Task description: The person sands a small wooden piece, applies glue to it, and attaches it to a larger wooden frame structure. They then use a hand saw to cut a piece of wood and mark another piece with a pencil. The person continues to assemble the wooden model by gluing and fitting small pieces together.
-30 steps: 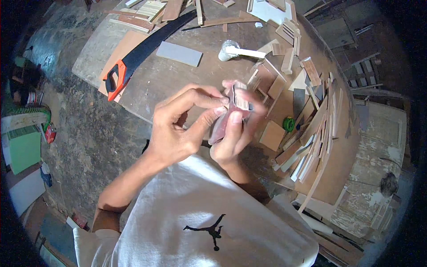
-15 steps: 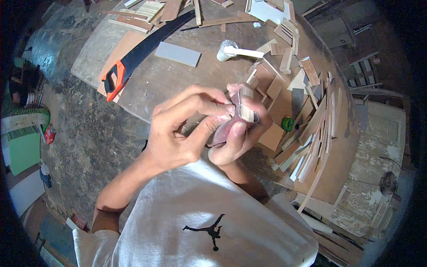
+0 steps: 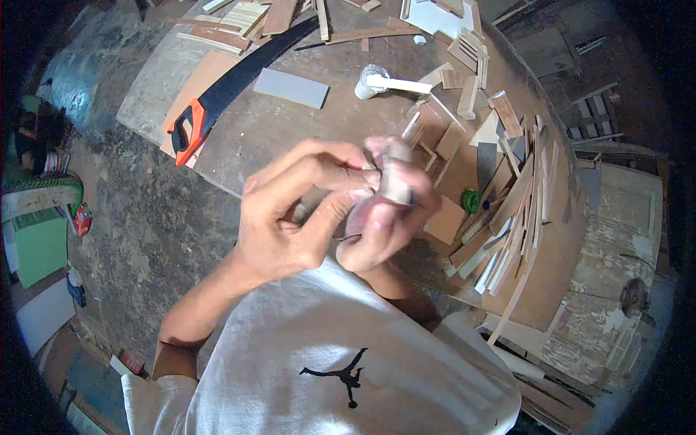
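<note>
Our right hand (image 3: 380,230) grasped sandpaper (image 3: 357,221) and block (image 3: 396,183), just right of our left hand (image 3: 286,217), pinched around something hidden.

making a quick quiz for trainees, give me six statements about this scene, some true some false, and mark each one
1. The right hand holds a small block with a reddish covering. True.
2. The left hand is spread wide open. False: its thumb and fingers are pinched together next to the block.
3. The saw has a green handle. False: the handle is orange and black.
4. A white stick points rightward from the cup. True.
5. The pale flat board lies right of the cup. False: it lies left of it.
6. A green round object lies near the wood strips. True.
</note>
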Demonstrator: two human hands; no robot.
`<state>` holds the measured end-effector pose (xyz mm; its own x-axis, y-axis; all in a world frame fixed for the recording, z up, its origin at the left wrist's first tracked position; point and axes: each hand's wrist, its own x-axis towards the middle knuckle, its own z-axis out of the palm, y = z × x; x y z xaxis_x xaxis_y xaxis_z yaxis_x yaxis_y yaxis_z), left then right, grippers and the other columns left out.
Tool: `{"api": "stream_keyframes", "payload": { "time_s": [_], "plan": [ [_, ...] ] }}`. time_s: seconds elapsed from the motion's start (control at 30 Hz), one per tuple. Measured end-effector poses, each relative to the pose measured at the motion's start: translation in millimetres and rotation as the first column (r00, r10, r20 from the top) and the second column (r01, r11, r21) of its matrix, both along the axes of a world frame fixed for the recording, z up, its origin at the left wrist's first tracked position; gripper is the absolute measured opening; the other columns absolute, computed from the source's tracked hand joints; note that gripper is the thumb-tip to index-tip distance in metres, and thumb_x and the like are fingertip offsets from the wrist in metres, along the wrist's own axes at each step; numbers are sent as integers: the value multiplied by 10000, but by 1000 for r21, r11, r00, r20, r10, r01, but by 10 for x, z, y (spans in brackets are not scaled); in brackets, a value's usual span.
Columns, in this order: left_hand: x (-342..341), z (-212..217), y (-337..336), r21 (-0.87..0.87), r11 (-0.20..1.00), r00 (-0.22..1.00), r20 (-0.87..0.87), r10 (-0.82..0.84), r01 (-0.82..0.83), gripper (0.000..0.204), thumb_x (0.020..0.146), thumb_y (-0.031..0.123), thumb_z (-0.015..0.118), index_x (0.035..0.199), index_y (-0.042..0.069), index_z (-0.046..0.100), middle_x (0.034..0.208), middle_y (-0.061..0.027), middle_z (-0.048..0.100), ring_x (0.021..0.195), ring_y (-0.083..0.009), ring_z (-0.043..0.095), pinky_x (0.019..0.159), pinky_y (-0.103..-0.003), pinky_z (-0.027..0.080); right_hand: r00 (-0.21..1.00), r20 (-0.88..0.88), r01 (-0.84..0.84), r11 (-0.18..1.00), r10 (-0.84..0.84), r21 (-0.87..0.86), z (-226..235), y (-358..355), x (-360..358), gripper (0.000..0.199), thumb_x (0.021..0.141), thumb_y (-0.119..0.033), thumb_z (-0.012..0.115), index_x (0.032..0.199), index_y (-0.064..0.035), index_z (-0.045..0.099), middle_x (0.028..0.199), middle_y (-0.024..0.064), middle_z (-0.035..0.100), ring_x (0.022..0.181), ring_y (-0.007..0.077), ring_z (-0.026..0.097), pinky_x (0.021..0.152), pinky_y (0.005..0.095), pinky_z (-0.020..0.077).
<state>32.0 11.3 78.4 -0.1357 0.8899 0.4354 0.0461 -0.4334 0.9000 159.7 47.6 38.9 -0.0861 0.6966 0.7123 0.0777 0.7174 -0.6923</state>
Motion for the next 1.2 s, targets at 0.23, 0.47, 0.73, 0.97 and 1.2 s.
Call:
{"api": "stream_keyframes", "payload": {
  "time_s": [0.23, 0.47, 0.73, 0.97, 1.2],
  "plan": [
    [15, 13, -40, -11, 1000, 1000, -23, -6, 6, 97, 811, -49, 688, 903, -17, 682, 1001, -153, 681, 911, -230, 682, 797, -314, 530, 999, -51, -7, 999, 9, 43, 38, 14, -29, 435, 963, -276, 426, 1286, -13, 302, 1194, 317, 507, 957, 306, 540, 814, 421, 470],
    [-20, -45, -62, 3, 997, 994, -75, -76, 76, 124, 842, -50, 692, 957, -40, 647, 1044, -200, 653, 943, -230, 645, 832, -336, 510, 1000, -6, -6, 992, 7, 125, 86, 47, -20, 400, 959, -249, 425, 1269, -21, 315, 1180, 312, 507, 935, 286, 546, 816, 428, 475],
    [-48, -108, -87, -97, 993, 997, 43, -57, 61, 114, 855, -14, 686, 966, -18, 663, 1055, -150, 666, 949, -205, 664, 834, -295, 509, 1000, -2, -16, 998, 16, 61, 10, -6, -62, 355, 965, -227, 436, 1205, 25, 368, 1164, 323, 519, 913, 262, 531, 826, 432, 448],
    [-192, -240, 22, -327, 854, 601, 799, 22, 404, 222, 996, 120, 547, 1158, -32, 563, 1179, -154, 619, 1049, -192, 638, 928, -294, 537, 955, -267, 34, 937, -133, -346, -57, -33, -133, 445, 1012, -377, 406, 1265, -13, 371, 1190, 234, 575, 870, 204, 556, 781, 333, 474],
    [-257, -291, 33, -241, 818, 396, 918, 18, 522, 227, 987, 84, 543, 1178, -37, 538, 1199, -187, 610, 1114, -239, 630, 982, -304, 539, 936, -306, 45, 924, -172, -380, -76, 14, -55, 447, 1013, -396, 421, 1256, -22, 399, 1184, 209, 589, 863, 184, 553, 767, 321, 473]
  ]
}}
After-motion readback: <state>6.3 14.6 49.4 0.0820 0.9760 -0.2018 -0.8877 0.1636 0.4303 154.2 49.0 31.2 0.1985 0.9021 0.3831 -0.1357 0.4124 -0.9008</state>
